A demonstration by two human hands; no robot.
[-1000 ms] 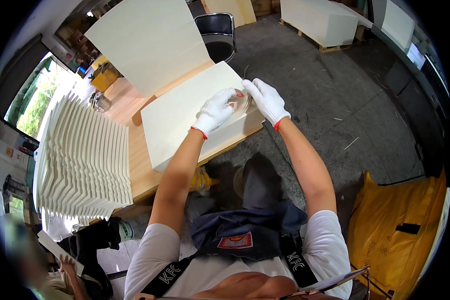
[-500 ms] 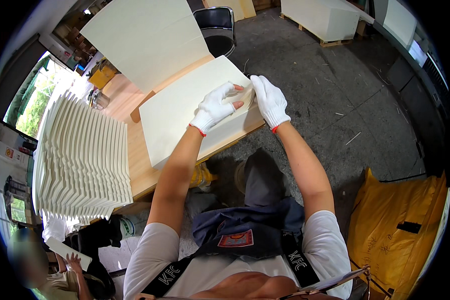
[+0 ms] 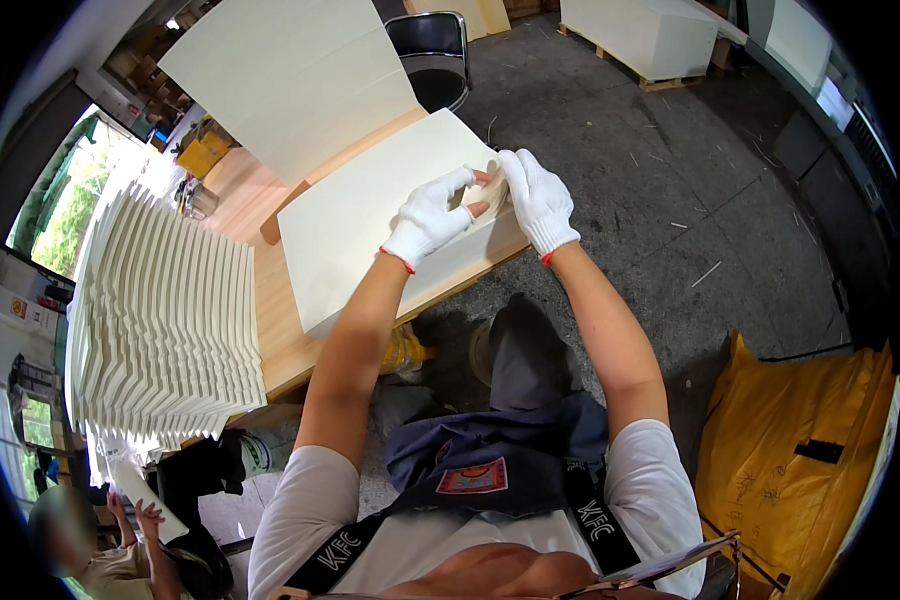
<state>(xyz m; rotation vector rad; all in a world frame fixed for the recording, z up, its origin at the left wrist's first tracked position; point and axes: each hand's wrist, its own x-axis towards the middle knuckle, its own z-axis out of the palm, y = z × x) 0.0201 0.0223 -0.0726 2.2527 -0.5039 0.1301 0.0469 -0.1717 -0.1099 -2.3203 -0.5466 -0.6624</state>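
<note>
A thick stack of large cream-white paper sheets (image 3: 370, 200) lies on the wooden table in front of me. My left hand (image 3: 432, 215), in a white glove that leaves the thumb and a fingertip bare, rests on the top sheet near its right corner. Its thumb and forefinger are spread on the paper. My right hand (image 3: 539, 200), fully gloved, lies with straight fingers along the stack's right end. Between the two hands the sheets' corner (image 3: 494, 193) bows upward. The right thumb is hidden.
Left on the wooden table (image 3: 278, 325) stands a pile of wavy, fanned paper bundles (image 3: 170, 320). Behind the stack rises a tall block of sheets (image 3: 290, 90). A black chair (image 3: 430, 45) stands beyond, a yellow bag (image 3: 790, 460) at right. Another person (image 3: 120, 570) works at lower left.
My hands stay almost in place at the stack's corner, where the sheets bow a little more. The person at lower left has shifted their hands over a white sheet.
</note>
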